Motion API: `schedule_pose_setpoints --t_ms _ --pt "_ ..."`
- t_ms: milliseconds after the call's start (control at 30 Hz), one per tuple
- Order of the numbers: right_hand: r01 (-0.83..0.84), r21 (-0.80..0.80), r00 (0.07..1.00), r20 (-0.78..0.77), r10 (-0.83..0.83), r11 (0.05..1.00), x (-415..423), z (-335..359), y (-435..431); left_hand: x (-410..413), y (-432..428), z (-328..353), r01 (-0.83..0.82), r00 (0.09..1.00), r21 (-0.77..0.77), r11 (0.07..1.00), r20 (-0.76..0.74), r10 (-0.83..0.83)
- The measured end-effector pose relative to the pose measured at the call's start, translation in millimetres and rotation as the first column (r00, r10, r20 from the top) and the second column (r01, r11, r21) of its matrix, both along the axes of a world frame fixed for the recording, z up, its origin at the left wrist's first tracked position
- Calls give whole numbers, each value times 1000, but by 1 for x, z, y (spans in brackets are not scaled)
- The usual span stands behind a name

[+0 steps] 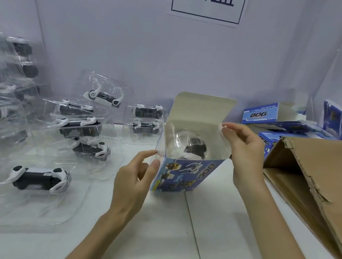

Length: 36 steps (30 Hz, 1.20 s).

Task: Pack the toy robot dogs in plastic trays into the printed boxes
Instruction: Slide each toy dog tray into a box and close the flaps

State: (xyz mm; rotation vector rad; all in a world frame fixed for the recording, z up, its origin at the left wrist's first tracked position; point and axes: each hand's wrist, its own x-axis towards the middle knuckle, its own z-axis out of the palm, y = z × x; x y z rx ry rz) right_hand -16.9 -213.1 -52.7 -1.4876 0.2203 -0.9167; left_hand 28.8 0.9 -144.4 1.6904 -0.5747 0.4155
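Head view: left, clear plastic trays (79,120) with black-and-white toy robot dogs (36,177) staged within reach, unpacked. Left hand (138,174) pinches left corner of upright blue printed cardboard box (184,172), steadying it. Boxed dog (195,148), glossy in its tray, sits deep inside, lid raised. Right hand (245,149) pinches right side flap, likely to fold it. Brown corrugated carton (317,185) lies right

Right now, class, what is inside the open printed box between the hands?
A black-and-white toy robot dog in clear plastic sits inside the printed box. Its lower part is hidden by the box walls.
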Motion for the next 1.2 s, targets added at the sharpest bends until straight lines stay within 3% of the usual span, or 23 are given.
schedule_pose_setpoints --t_ms 100,267,333,433,600,633,700,767,800,867,933,1000,1067,1133,1200 --pt "11 30 999 -30 -10 999 3 8 -2 -2 -2 -1 -46 995 74 996 96 39" --pt "-81 -178 996 -47 74 981 3 9 12 7 -7 -4 128 990 58 990 -65 -124" --pt "-91 -247 996 -38 85 965 3 11 16 14 -7 -7 108 993 109 988 -60 -102" --pt "-134 -266 991 -47 126 954 4 13 16 20 -4 -5 27 998 46 999 -66 -24" --pt "-186 -369 969 -220 108 911 0 22 12 19 -3 -6 43 994 3 999 -97 -42" --pt "-211 -446 950 -302 76 870 -1 25 12 19 -4 -6 76 989 -20 997 -126 -78" --pt "-253 -697 891 -438 -119 671 0 28 13 19 -4 -5 158 968 -78 984 -186 -170" --pt "-170 -865 888 -342 -308 472 -3 34 21 20 -3 -4 180 962 -94 979 -193 -195" --pt "-79 -893 923 -233 -306 442 -5 39 26 19 -3 -3 162 967 -85 983 -185 -175" --pt "26 -846 994 -36 -105 533 -8 53 37 16 -3 -2 129 976 -72 989 -167 -139" --pt "-79 -810 994 -19 108 580 -4 65 46 15 -4 -3 117 979 -67 991 -161 -127" --pt "-266 -837 963 -215 160 478 3 68 51 14 -4 -3 113 980 -64 992 -159 -122" --pt "-445 -842 888 -459 30 306 10 52 55 15 -2 -4 107 981 -64 992 -154 -116" --pt "-463 -870 869 -483 -105 169 12 29 57 15 -2 -4 109 981 -62 992 -153 -117" --pt "-412 -898 896 -430 -110 154 11 17 56 11 -3 -1 83 991 -12 996 -103 -84"
